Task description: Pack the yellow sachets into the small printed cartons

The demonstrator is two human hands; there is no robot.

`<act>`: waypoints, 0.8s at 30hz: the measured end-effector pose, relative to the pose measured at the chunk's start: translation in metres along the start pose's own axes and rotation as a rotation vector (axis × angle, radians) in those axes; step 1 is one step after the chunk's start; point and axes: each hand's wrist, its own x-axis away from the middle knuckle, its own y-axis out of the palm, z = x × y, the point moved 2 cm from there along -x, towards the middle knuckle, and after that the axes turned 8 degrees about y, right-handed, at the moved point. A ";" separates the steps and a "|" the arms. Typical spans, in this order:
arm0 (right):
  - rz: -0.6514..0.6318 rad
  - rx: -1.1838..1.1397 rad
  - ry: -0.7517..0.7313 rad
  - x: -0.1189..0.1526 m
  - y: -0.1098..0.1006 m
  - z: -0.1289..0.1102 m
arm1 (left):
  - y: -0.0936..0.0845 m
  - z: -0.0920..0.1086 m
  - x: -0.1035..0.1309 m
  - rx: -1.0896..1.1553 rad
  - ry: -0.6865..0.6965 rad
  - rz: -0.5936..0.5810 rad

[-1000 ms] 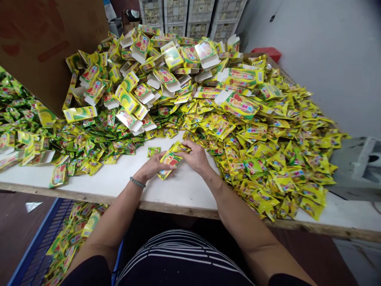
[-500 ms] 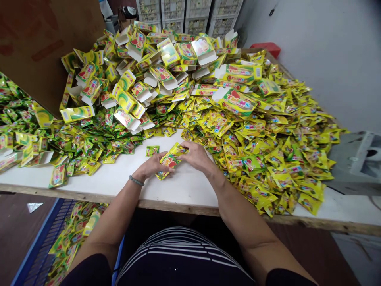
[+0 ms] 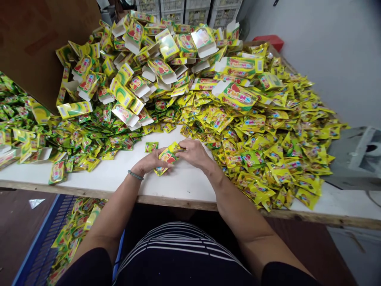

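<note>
- The surface [image 3: 178,186] is a white board with a raw wooden front edge, and it stands beside a pale grey wall [image 3: 327,47].
- At the far end of the room stand white plastic crates [image 3: 190,10]; a big brown cardboard box [image 3: 35,47] rises at the far left.
- A heap of open yellow cartons [image 3: 154,63] fills the far middle of the surface.
- Greener sachets [image 3: 89,135] lie in a pile at the left, and yellow sachets [image 3: 268,139] cover the right side up to the front edge.
- One lone small sachet [image 3: 151,147] lies on the bare white part, just beside the hands.
- More sachets lie in a blue crate [image 3: 38,246] on the floor at the lower left.
- The left hand [image 3: 150,162] and the right hand [image 3: 195,153] both have a closed grip on a small stack of sachets [image 3: 166,158], held low over the bare middle of the surface.
- The piles close in this bare part at the left, the far side and the right.
</note>
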 end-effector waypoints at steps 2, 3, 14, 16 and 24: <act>-0.045 -0.058 0.060 0.000 0.001 0.003 | 0.000 0.000 -0.002 -0.062 0.060 0.088; -0.052 -0.119 0.084 0.000 0.001 0.004 | -0.001 0.000 -0.003 -0.102 0.096 0.126; 0.299 -0.106 0.118 -0.005 0.011 0.009 | -0.003 -0.005 -0.006 -0.248 0.251 0.273; 0.328 -0.146 0.132 -0.006 0.012 0.013 | -0.003 -0.004 -0.006 -0.227 0.247 0.274; 0.347 -0.084 0.088 -0.004 0.016 0.011 | 0.003 0.001 -0.002 -0.155 0.218 0.211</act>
